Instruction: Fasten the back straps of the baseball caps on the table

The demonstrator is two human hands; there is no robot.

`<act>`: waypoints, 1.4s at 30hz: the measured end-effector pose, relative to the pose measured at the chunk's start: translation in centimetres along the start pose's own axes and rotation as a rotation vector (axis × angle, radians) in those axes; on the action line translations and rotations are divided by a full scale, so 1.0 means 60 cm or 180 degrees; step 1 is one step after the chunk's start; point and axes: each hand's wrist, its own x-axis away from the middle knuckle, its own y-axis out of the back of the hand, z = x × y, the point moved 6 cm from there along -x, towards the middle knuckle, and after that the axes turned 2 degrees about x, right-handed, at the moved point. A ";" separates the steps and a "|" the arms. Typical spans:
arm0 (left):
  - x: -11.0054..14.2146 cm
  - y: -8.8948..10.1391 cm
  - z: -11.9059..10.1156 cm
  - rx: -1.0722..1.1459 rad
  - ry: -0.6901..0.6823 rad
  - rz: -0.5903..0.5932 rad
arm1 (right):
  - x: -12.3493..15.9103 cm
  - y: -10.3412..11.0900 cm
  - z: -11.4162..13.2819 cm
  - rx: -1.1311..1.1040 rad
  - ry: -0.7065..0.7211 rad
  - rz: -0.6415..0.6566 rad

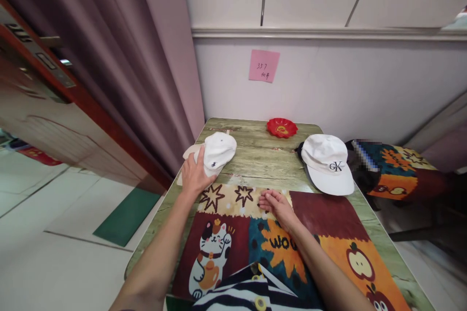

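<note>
A white baseball cap (220, 149) with a small dark horse-rider logo lies at the left edge of the table. My left hand (195, 172) grips its front around the brim, thumb on the near side and fingers over the top. A beige edge (190, 150) shows beside that cap, perhaps the brim of another one under it. My right hand (276, 204) is over the patterned mat (241, 223), palm turned inward, fingers loosely bent and holding nothing. At the right edge rests a second white cap (326, 160) with dark letters, and something dark shows beneath it.
A red scalloped dish (282, 128) stands at the back of the wood-patterned table (255, 155). A pink note (264, 65) is stuck on the wall behind. Purple curtain (156, 48) and a door edge (83, 102) are on the left. A dark bag (359, 165) sits at right.
</note>
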 end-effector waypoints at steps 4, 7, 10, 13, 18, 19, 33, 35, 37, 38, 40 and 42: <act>-0.026 0.052 0.004 0.0407 -0.0008 -0.0486 | 0.005 -0.002 0.003 0.0003 0.0013 -0.0001; -0.040 0.047 0.049 0.0665 0.0725 -0.0265 | 0.007 -0.002 0.005 0.0025 0.0018 -0.0015; -0.029 -0.007 0.090 0.0683 0.1352 0.0600 | 0.007 -0.001 0.007 0.0046 0.0014 -0.0021; -0.014 -0.050 0.107 0.0627 0.1455 0.1022 | 0.007 -0.002 0.005 0.0036 -0.0004 -0.0017; -0.016 -0.061 0.110 0.0608 0.1550 0.1039 | 0.009 -0.006 0.009 0.0126 -0.0099 -0.0119; -0.019 -0.059 0.110 0.0605 0.1579 0.1020 | 0.007 -0.003 0.019 0.0224 -0.0093 -0.0177; -0.022 -0.045 0.088 0.0769 0.1572 0.0712 | -0.047 0.235 0.453 0.4840 0.1619 -0.3479; -0.020 -0.021 0.062 0.0606 0.1421 0.0274 | -0.064 0.250 0.452 0.5146 0.1333 -0.3422; -0.017 0.008 0.024 0.0579 0.1045 -0.0330 | -0.071 0.259 0.449 0.5272 0.1165 -0.3316; -0.015 0.020 0.003 0.0626 0.0823 -0.0545 | -0.071 0.261 0.450 0.5291 0.1114 -0.3292; -0.016 0.029 -0.037 0.0865 0.0412 -0.0639 | -0.058 0.262 0.460 0.5237 0.1112 -0.3332; -0.019 0.022 -0.075 0.1310 0.0153 -0.0299 | -0.031 0.256 0.478 0.5019 0.1261 -0.3422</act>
